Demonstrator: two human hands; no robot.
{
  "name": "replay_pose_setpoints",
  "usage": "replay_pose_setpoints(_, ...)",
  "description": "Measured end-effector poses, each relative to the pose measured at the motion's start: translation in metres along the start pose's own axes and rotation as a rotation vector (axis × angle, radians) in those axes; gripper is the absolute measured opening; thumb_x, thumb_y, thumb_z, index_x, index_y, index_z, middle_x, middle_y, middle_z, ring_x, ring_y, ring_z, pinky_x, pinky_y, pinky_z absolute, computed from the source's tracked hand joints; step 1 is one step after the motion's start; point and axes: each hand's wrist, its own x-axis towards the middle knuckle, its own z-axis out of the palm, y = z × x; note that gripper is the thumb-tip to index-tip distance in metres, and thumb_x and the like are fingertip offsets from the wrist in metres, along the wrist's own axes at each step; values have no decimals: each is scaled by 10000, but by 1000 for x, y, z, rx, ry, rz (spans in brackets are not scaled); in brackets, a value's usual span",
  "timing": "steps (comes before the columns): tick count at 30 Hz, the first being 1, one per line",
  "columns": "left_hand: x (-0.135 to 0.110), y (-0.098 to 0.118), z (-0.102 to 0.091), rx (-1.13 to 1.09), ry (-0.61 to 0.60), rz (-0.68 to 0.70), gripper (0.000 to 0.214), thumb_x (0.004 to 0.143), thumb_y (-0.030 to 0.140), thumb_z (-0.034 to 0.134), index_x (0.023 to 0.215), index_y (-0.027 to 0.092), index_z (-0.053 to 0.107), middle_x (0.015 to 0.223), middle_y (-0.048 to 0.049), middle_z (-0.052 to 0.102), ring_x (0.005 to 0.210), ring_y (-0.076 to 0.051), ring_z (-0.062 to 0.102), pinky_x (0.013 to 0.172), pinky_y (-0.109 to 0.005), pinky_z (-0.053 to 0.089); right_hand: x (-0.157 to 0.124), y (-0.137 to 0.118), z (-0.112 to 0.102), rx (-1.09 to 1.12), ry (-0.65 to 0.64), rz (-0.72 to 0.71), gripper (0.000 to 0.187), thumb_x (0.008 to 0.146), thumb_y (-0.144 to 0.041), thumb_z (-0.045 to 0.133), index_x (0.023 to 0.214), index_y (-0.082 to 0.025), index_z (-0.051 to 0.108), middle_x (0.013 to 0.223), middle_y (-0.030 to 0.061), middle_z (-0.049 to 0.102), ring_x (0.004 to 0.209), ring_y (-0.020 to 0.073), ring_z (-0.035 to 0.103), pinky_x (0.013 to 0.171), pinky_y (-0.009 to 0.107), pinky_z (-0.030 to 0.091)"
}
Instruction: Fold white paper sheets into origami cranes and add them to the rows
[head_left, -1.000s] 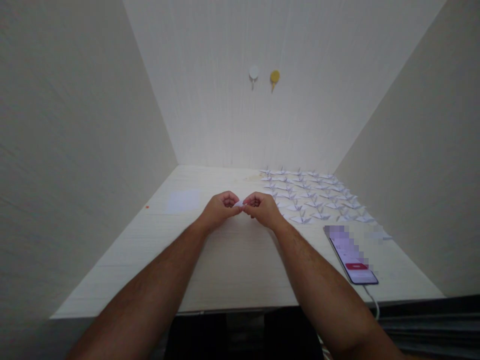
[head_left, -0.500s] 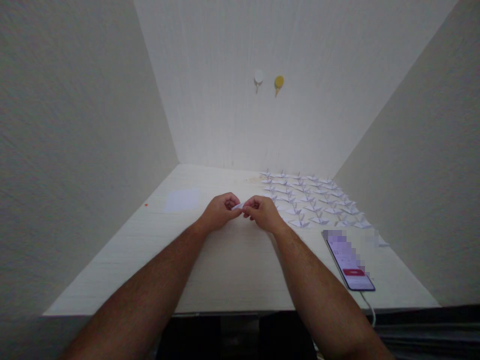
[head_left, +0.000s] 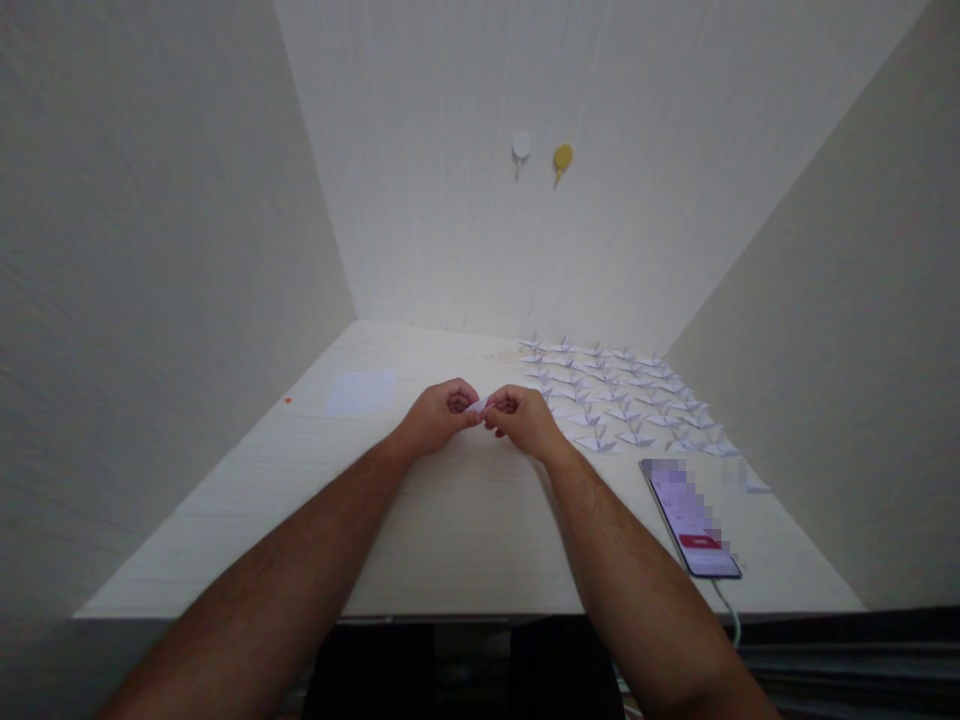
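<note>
Between my two hands, just above the middle of the table, is a small piece of folded white paper. My left hand pinches it from the left, thumb toward me and fingers curled behind. From the other side my right hand grips it between thumb and forefinger. Fingers cover most of the paper, so its folds cannot be made out. Rows of white paper cranes stand to the right of my right hand. A flat white paper stack or sheet lies left of my left hand.
A phone with a lit screen lies at the right, its white cable running over the table's front edge. Panels enclose the table on three sides. A white hook and a yellow hook are on the back panel.
The view has shifted slightly. Both hands stay together on the folded paper, with only small finger movement; the cranes, phone and flat paper remain in place.
</note>
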Motion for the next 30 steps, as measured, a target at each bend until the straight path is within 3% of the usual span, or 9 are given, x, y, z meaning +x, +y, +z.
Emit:
replay_pose_setpoints(6, 0, 3, 0, -53, -16, -8, 243, 625, 259, 788, 779, 173, 620, 702, -12, 637, 655, -135, 589, 632, -260, 449, 0, 0, 1, 51, 25, 4, 122, 690, -213, 703, 753, -162, 611, 598, -19, 642, 494, 84, 566, 476, 208, 472)
replay_pose_setpoints(13, 0, 4, 1, -2, 26, 4, 222, 610, 205, 763, 763, 163, 607, 653, 27, 589, 603, -99, 541, 595, -236, 422, 2, 4, 3, 72, 47, -9, 93, 701, -193, 673, 733, -167, 590, 567, -32, 624, 460, 81, 542, 471, 212, 463)
replay_pose_setpoints(19, 1, 0, -2, -71, -32, -74, 307, 594, 236, 789, 805, 157, 581, 697, 21, 620, 654, -105, 580, 639, -248, 448, 1, 3, 2, 127, 62, -7, 105, 684, -237, 680, 710, -165, 609, 556, -32, 618, 449, 84, 548, 471, 216, 466)
replay_pose_setpoints(30, 1, 0, 0, 9, -70, -60, 263, 616, 234, 736, 798, 165, 560, 654, 46, 561, 600, -90, 529, 574, -229, 419, -2, 2, 3, -64, 90, -45, 89, 714, -247, 633, 695, -162, 617, 525, -24, 604, 464, 90, 547, 462, 197, 397)
